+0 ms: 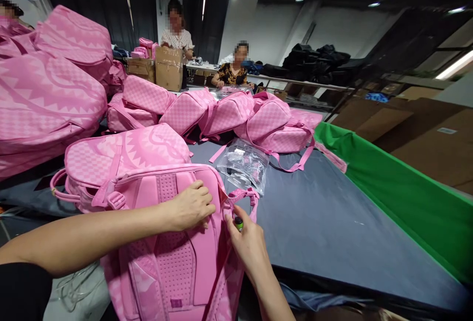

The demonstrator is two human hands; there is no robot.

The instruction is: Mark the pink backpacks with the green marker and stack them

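A pink backpack (173, 262) lies back-panel up on the dark table in front of me. My left hand (192, 206) rests on its upper back panel, fingers curled and pressed against the fabric near the top edge. My right hand (246, 242) is closed round a small green and black object (238, 223) beside a pink strap loop (242, 196) at the bag's top right corner. A second pink backpack (125, 156) lies just behind the first.
A clear plastic bag (244, 164) of small parts lies on the grey table (332, 212). Several pink backpacks (229, 114) are heaped at the back and left. A green cloth (388, 193) borders the right side. Two people sit behind cardboard boxes (168, 67).
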